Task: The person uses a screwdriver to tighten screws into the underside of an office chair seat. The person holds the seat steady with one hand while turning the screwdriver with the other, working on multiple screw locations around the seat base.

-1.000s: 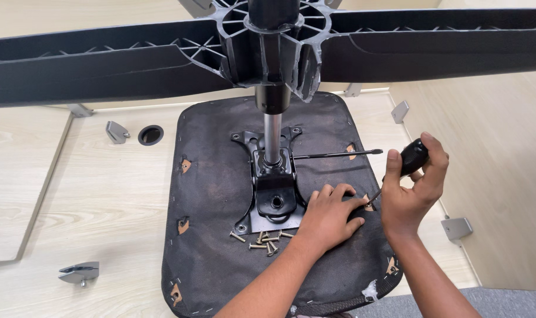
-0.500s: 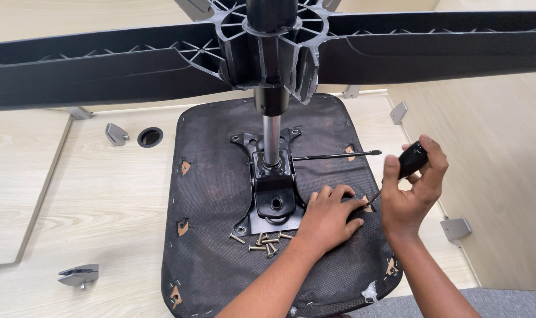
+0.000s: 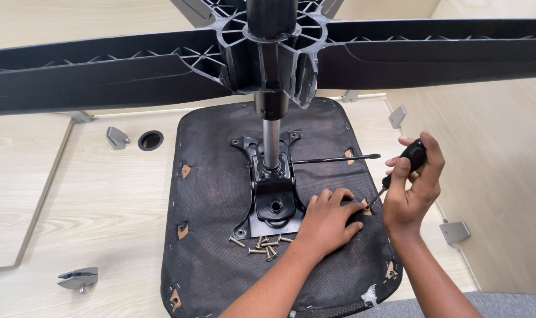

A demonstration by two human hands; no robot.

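**Screwdriver set at the right edge of an upturned chair seat**

Seen from above: an office chair seat (image 3: 221,194) lying upside down on a pale wooden table (image 3: 103,200), black fabric underside up. Bolted at its middle, a black metal mechanism plate (image 3: 272,197) with a gas-lift column (image 3: 271,138) rising to a black five-arm star base (image 3: 268,53) that spans the top of the view.

Right hand (image 3: 410,188) closed around the black handle of a screwdriver (image 3: 397,171), shaft slanting down and left, tip meeting the seat near its right edge. Left hand (image 3: 328,221) pressed palm-down on the fabric just beside that tip, fingers spread and curled a little, holding nothing that can be seen; possibly steadying a screw under the fingertips, though too small to tell.

Just left of the left wrist, below the plate, a loose cluster of brass-coloured screws (image 3: 263,244) lying on the fabric. Out from the plate toward the right, a thin black lever rod (image 3: 335,158) ending close to the right hand. Along the seat's border, several torn mounting holes showing brown board beneath.

On the table: a round cable hole (image 3: 150,140) and a grey metal bracket (image 3: 116,138) at upper left, another bracket (image 3: 78,278) at lower left, two more at right (image 3: 455,232).
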